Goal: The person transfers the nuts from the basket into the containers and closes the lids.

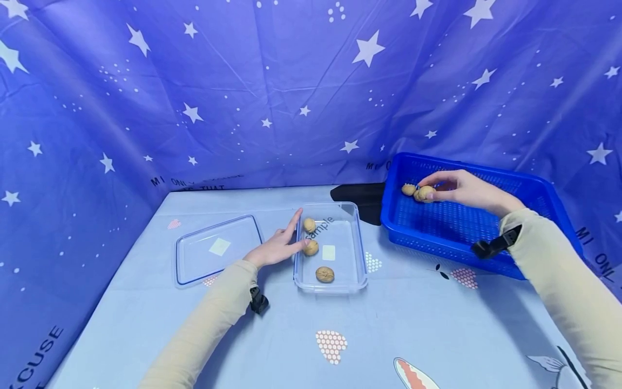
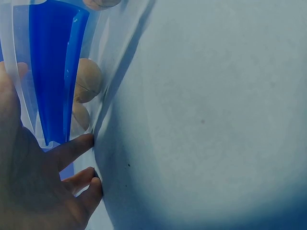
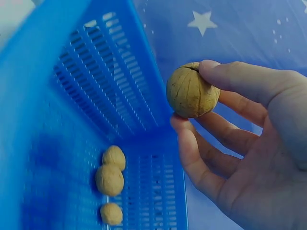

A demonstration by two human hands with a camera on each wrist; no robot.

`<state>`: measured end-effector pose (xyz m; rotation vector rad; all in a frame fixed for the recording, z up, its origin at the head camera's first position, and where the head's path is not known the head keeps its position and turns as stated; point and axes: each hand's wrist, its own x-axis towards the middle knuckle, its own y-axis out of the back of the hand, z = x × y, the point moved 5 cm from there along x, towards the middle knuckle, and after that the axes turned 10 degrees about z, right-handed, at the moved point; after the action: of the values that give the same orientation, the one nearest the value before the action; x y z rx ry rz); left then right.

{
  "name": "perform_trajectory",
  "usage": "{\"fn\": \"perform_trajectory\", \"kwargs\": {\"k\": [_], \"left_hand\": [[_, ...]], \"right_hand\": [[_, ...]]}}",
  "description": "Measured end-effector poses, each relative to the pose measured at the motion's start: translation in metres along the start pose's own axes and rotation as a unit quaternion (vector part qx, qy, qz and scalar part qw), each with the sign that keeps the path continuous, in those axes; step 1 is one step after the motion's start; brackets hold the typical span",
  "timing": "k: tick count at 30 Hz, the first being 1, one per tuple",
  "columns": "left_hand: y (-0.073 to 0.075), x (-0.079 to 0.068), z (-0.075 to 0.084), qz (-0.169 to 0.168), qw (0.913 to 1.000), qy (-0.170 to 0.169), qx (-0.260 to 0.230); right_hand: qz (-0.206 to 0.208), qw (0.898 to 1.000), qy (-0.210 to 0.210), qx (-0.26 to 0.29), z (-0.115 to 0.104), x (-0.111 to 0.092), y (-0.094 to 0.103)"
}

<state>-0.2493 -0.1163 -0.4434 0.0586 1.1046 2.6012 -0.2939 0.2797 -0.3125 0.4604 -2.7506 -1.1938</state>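
Note:
In my right hand [image 1: 459,189], the thumb and fingers pinch a walnut [image 3: 193,91] above the left part of the blue basket [image 1: 452,252]. Several walnuts [image 3: 109,179] lie on the basket floor below. My left hand [image 1: 277,246] holds the left wall of a clear plastic container [image 1: 362,254], its thumb over the rim and its other fingers spread along the outside. Three walnuts sit inside: one walnut [image 1: 325,274] near the front, two along the left wall. A blue strip [image 2: 55,72] shows on the container's side in the left wrist view.
A clear lid [image 1: 194,246] with a blue seal lies flat left of the container. Behind the container and the basket, a black strip [image 1: 359,200] lies on the patterned tablecloth [image 1: 291,346]. A starry blue curtain [image 1: 272,81] hangs at the back and sides.

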Motion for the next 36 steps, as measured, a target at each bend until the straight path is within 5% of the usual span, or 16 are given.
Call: {"fn": "perform_trajectory", "kwargs": {"k": [11, 18, 28, 36], "left_hand": [[0.000, -0.001, 0.004, -0.001, 1.0000, -0.006, 0.001], [0.003, 0.002, 0.009, 0.019, 0.9990, -0.041, -0.002], [0.005, 0.000, 0.009, 0.033, 0.9989, -0.035, -0.001], [0.007, 0.000, 0.014, 0.030, 0.9990, -0.033, 0.002]], "right_hand": [[-0.022, 0.997, 0.042, 0.053, -0.017, 0.003, -0.022], [-0.022, 0.996, 0.069, 0.048, -0.028, 0.002, -0.034], [-0.038, 0.994, 0.088, 0.060, -0.049, -0.002, -0.059], [-0.042, 0.984, 0.159, 0.068, -0.067, -0.005, -0.076]]}}
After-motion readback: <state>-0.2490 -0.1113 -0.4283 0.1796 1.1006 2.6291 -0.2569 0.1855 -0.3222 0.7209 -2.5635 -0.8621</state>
